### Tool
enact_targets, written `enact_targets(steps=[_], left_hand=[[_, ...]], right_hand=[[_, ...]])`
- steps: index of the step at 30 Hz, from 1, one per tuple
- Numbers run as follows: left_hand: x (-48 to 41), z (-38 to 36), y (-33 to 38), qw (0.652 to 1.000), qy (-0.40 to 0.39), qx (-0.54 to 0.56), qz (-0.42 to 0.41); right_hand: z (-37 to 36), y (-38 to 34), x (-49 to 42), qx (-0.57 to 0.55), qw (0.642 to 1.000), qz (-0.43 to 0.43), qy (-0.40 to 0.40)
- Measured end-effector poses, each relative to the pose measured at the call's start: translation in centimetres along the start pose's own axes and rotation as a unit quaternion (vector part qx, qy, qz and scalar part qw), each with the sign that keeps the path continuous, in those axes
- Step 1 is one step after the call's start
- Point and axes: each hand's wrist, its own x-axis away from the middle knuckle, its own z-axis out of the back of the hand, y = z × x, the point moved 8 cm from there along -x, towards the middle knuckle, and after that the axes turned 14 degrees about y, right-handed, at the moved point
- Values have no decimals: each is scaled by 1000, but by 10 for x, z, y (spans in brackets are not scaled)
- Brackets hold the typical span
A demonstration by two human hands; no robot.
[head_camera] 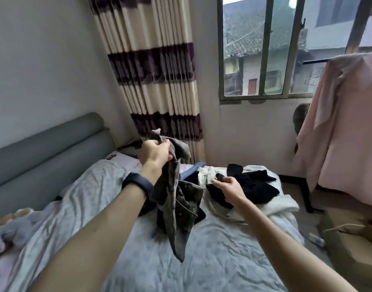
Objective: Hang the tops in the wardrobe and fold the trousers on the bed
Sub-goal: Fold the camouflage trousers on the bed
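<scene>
My left hand (156, 152) grips a grey-brown corduroy garment (176, 207) by its top and holds it up above the bed (223, 260); the cloth hangs down with its studded front showing. My right hand (228, 187) reaches over the heap on the bed's far right and pinches a piece of black cloth (219, 176). That heap holds a black garment (256, 186), white clothes (279, 205) and a blue piece (198, 166).
A fabric wardrobe with a pink cover (345, 127) stands at the right, a wire hanger (312, 80) on its rail. A striped curtain (157, 76) and window are behind the bed. A cardboard box (353, 239) sits on the floor at right. A soft toy (6, 234) lies at the left.
</scene>
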Motion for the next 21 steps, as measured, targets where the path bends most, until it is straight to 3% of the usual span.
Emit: enact_targets(steps=[2,7,10,12,14,16,17,19,20,21], left_hand=[[-7,19,38,996,16,87,17],[-17,75,128,976,78,203,-13],[-24,114,156,967,109,227,-43],[-34,144,148,976,139,150,-75],[-48,171,110,984,156,15,-78],[-58,192,47,971,123,-199,-53],[-58,197,11,942,72,-327,-35],[-48,189,-57,846,-64,-529,-23],[-40,178,-78,810,-115,-573,-39],[-32,164,-92,798,-142,-583,-62]], right_hand=[[-12,57,-6,79,995,-53,-26],[-75,53,82,122,958,-164,-200],[-112,41,76,35,975,-139,-169],[-125,30,59,-16,990,-99,-98],[-123,9,46,39,996,-10,-77],[-112,-25,45,146,982,97,-69],[-103,-46,52,195,967,153,-64],[-88,-89,71,276,920,273,-57],[-84,-105,79,309,890,329,-54],[-81,-118,89,331,868,368,-48]])
